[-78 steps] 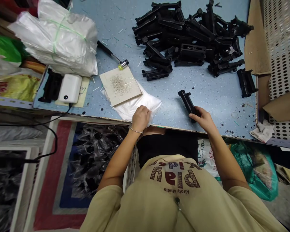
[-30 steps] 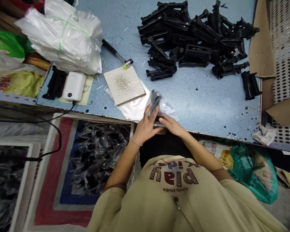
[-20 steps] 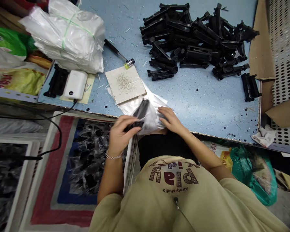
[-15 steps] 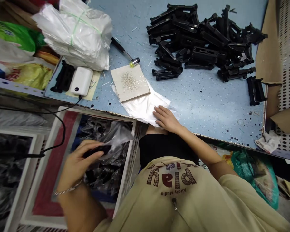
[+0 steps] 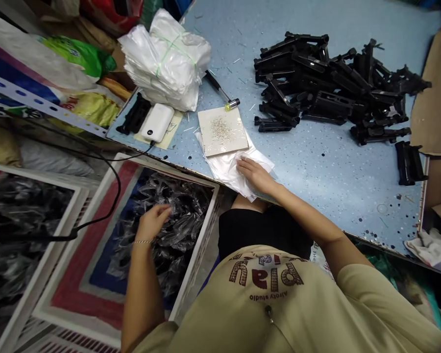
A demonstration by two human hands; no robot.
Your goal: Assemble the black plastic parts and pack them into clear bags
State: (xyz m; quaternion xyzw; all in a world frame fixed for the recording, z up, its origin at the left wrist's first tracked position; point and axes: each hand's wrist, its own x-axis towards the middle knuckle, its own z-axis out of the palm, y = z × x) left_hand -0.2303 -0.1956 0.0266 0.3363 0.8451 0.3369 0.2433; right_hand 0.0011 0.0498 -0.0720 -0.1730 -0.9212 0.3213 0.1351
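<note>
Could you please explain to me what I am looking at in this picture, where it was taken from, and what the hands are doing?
The picture comes from a camera worn on a person's head, looking down over their chest at a blue table and the floor beside it. No machine is involved, only two bare hands. The left hand is down inside a white crate on the floor, resting on a heap of bagged black parts, its fingers loosely spread and holding nothing. The right hand lies flat on a stack of clear plastic bags at the table's edge. On the table also lie a pile of black plastic parts, a tile with small metal bits, a tied bundle of bags and a white charger.
</note>
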